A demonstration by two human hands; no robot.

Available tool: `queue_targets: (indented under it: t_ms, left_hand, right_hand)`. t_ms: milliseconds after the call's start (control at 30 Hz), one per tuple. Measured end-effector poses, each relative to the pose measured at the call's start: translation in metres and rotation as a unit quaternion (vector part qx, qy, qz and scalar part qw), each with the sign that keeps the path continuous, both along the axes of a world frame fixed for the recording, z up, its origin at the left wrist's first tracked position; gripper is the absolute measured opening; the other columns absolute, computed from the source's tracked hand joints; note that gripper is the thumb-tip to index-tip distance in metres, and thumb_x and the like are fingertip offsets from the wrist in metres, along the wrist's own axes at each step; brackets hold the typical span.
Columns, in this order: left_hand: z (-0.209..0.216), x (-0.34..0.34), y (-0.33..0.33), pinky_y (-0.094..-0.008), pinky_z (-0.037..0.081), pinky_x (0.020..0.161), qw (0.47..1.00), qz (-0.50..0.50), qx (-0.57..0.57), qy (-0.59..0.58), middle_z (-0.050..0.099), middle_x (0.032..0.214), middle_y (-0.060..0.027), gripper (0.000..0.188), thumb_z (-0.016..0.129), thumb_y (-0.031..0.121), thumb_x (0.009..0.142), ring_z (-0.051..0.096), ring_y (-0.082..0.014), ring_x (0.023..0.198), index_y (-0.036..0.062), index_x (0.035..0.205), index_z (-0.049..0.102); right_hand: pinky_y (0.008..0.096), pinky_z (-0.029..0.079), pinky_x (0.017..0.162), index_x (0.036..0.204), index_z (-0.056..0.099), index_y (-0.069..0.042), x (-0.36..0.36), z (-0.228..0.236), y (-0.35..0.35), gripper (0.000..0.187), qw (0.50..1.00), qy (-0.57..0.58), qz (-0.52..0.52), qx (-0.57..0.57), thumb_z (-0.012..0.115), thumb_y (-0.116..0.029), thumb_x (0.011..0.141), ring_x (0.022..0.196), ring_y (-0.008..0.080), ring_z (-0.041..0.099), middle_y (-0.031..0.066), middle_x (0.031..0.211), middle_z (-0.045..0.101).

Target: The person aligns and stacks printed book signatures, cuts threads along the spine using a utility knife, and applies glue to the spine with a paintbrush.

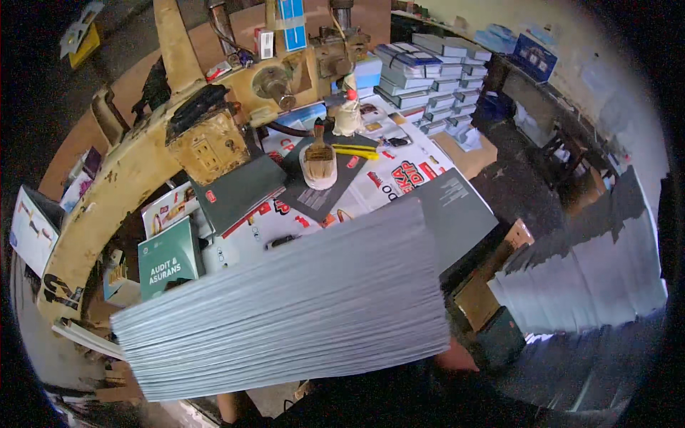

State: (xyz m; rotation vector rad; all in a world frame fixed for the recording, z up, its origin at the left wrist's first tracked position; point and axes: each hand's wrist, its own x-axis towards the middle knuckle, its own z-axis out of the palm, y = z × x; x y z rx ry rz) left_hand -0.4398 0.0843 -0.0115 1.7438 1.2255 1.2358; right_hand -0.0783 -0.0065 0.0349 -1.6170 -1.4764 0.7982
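We see the books (437, 80) already piled, while our hands (457, 356), too hidden to tell how open, seem to support a paper stack (292, 303) not yet set down.

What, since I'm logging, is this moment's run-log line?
Paper stack: slanted | left hand, right hand: mostly hidden by stack | grip: unseen

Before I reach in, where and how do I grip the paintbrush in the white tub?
I'd take the paintbrush by its dark handle, coming from above. The handle sticks out past the far rim of the white tub, while the tan bristle end sits within it. A yellow tool lies close on the right, so probably avoid that side.
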Motion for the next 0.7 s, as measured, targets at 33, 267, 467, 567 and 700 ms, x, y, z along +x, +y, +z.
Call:
queue_targets:
  t_ms: [33, 267, 467, 567, 700]
  left_hand:
    - [-0.007, 0.004, 0.002, -0.0367, 0.048, 0.086, 1.000, 0.011, 0.018, 0.015, 0.060, 0.102, -0.0128, 0.078, 0.085, 0.007, 0.060, 0.058, -0.0224, 0.092, -0.0037, 0.125, 0.043]
    - [-0.010, 0.017, -0.003, -0.0370, 0.045, 0.091, 0.996, 0.082, 0.020, -0.030, 0.060, 0.105, -0.0137, 0.064, 0.078, 0.004, 0.067, 0.057, -0.0227, 0.096, 0.0005, 0.123, 0.048]
    - [0.004, 0.036, -0.024, -0.0350, 0.045, 0.088, 0.996, 0.062, 0.045, -0.044, 0.061, 0.107, -0.0123, 0.051, 0.078, 0.008, 0.069, 0.057, -0.0212, 0.096, -0.0045, 0.112, 0.056]
    - [0.013, 0.043, -0.022, -0.0354, 0.045, 0.089, 0.999, 0.038, 0.031, -0.004, 0.060, 0.109, -0.0137, 0.053, 0.079, 0.008, 0.068, 0.057, -0.0216, 0.099, -0.0042, 0.114, 0.054]
    - [-0.038, 0.034, -0.001, -0.0370, 0.046, 0.089, 0.996, 0.042, 0.077, 0.015, 0.058, 0.111, -0.0152, 0.060, 0.081, 0.008, 0.066, 0.056, -0.0228, 0.100, -0.0043, 0.117, 0.051]
  right_hand:
    - [0.0396, 0.053, 0.086, 0.135, 0.030, 0.002, -0.006, -0.019, 0.002, 0.085, 0.997, -0.039, -0.033, 0.066, 0.072, -0.045, 0.079, 0.098, 0.0355, 0.064, 0.0294, 0.111, 0.057]
    - [0.0422, 0.048, 0.094, 0.143, 0.018, -0.002, -0.018, 0.007, -0.008, 0.111, 0.995, -0.061, -0.010, 0.081, 0.085, -0.040, 0.062, 0.116, 0.0372, 0.054, 0.0259, 0.133, 0.046]
    - [0.0413, 0.042, 0.100, 0.143, 0.021, -0.001, -0.037, -0.027, -0.029, 0.112, 0.996, 0.014, -0.067, 0.060, 0.086, -0.040, 0.060, 0.124, 0.0348, 0.048, 0.0237, 0.139, 0.042]
    - [0.0410, 0.040, 0.103, 0.143, 0.021, 0.000, -0.029, -0.032, -0.026, 0.111, 0.998, 0.019, -0.057, 0.036, 0.085, -0.042, 0.062, 0.126, 0.0343, 0.046, 0.0235, 0.141, 0.040]
    - [0.0406, 0.036, 0.107, 0.142, 0.022, 0.002, -0.020, -0.011, -0.008, 0.111, 0.999, 0.013, -0.028, -0.014, 0.083, -0.044, 0.063, 0.130, 0.0338, 0.043, 0.0232, 0.144, 0.037]
